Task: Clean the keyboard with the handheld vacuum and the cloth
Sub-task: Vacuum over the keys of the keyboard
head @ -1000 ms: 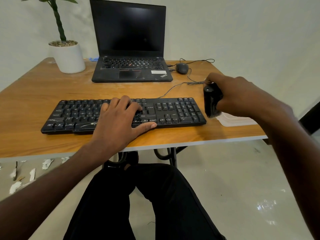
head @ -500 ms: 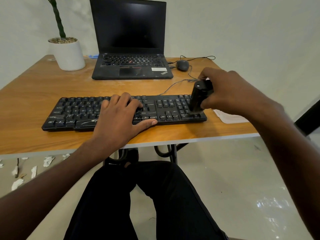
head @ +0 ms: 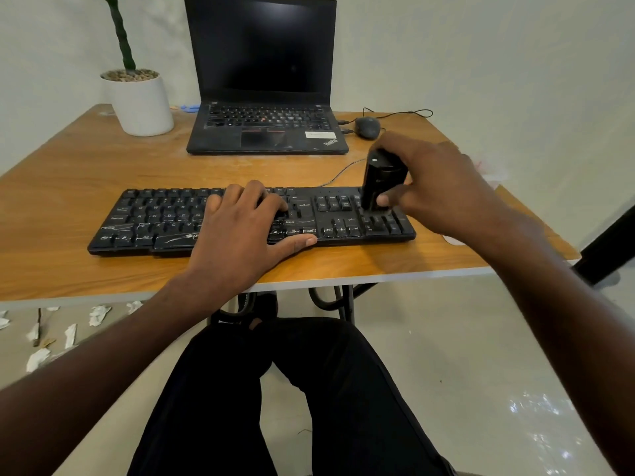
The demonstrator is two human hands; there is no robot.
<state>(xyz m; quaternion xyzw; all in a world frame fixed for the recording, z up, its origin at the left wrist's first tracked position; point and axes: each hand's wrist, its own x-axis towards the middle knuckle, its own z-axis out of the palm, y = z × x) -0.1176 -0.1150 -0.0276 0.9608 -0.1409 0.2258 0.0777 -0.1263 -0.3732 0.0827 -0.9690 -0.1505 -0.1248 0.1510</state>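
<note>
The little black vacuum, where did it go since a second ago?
The right hand carried the handheld vacuum leftward from beside the keyboard onto its right-end keys, standing upright. The left hand stayed flat on the keyboard, which did not move.

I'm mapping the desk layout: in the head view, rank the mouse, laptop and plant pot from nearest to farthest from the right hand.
From the right hand:
1. Mouse, just beyond it.
2. Laptop, back centre.
3. Plant pot, far back left corner.
</note>
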